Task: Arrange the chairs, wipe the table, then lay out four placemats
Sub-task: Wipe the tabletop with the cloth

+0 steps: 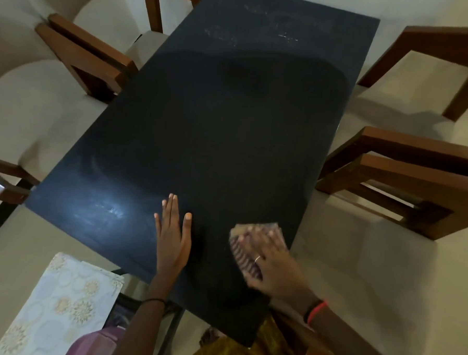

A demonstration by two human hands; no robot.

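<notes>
Nearest the head camera, at the bottom edge of my feed, I saw yellow patterned clothing (245, 351). To the lower left, off the near corner of the dark table (230, 123) and lower than its top, lay a pale patterned mat (63, 304) with gold floral roundels. I could not tell whether it was one mat or a stack.

A thin black band (153, 300) circled the left wrist, and a red and black band (315, 310) circled the right. The left hand (173, 236) lay flat on the table, palm down, fingers straight, holding nothing. Just beside it, the right hand (274, 269), wearing a ring (257, 258), pressed down on a striped cloth (247, 240) near the table's right edge. Its fingers were spread over the cloth rather than curled round it, and hand and cloth were both blurred.

A bright glare (112, 209) sat on the tabletop left of the left hand. Further out, wooden chairs with cream seats stood along both long sides. I saw a near right chair (403, 183), a far right chair (450, 58), and a left chair (85, 52) with its arm close against the table edge. At the far end, pale smudges (224, 35) marked the surface.
</notes>
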